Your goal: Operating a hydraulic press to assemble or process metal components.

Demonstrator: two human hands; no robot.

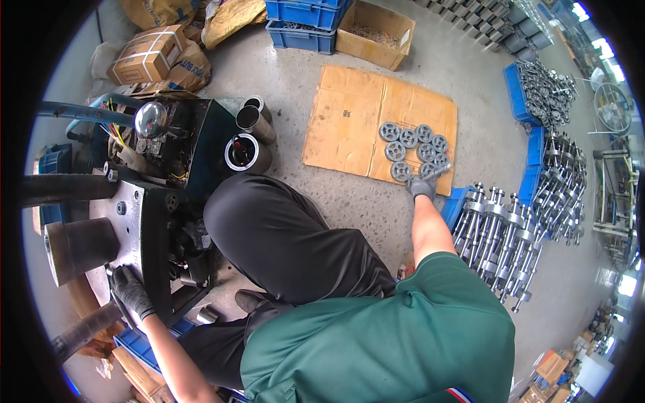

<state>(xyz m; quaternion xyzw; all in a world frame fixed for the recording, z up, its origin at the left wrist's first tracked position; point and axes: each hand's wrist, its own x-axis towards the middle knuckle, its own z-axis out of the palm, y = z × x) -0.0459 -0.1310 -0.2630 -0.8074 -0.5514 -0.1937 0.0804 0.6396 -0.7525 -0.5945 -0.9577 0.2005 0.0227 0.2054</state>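
Several small grey spoked metal wheels [395,152] lie flat in a loose cluster on the right part of a cardboard sheet [342,127]. My right hand [423,186], in a grey glove, reaches to the near edge of this cluster, its fingers round one spoked wheel [428,170] that they partly cover. On my left, a machine has a flat metal table [127,208]. My left hand [130,290], in a dark glove, rests along the near edge of that table with its fingers stretched forward; nothing shows in it.
Upright metal tubes [247,153] stand beside the machine. Blue crates [302,37] and an open carton [376,33] are at the back. On the right, shafts with collars [494,221] fill blue bins, near a bin of metal parts [544,91]. A round lever knob [151,119] juts from the machine.
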